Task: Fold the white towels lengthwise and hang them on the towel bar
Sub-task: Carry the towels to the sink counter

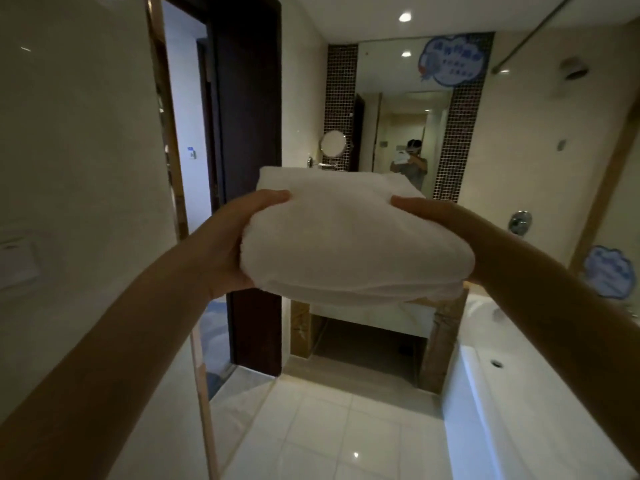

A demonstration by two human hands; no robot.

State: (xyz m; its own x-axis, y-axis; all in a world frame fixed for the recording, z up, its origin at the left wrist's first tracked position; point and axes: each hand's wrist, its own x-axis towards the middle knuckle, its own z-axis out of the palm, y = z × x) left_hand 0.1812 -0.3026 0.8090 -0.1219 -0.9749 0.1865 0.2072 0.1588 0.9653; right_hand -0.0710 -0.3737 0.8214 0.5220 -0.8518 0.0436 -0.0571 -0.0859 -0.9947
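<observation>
Folded white towel bundle [346, 244], held in mid-air between both hands. Left hand [235, 240]: thumb over the top, clamping the left edge. Right hand [446, 230]: same grip on the right edge. Fingers underneath are hidden.

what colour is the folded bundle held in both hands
White, plain with no visible pattern; the towel bundle shows best in the head view.

White towel [349, 237] folded thick, held level, midair.
</observation>
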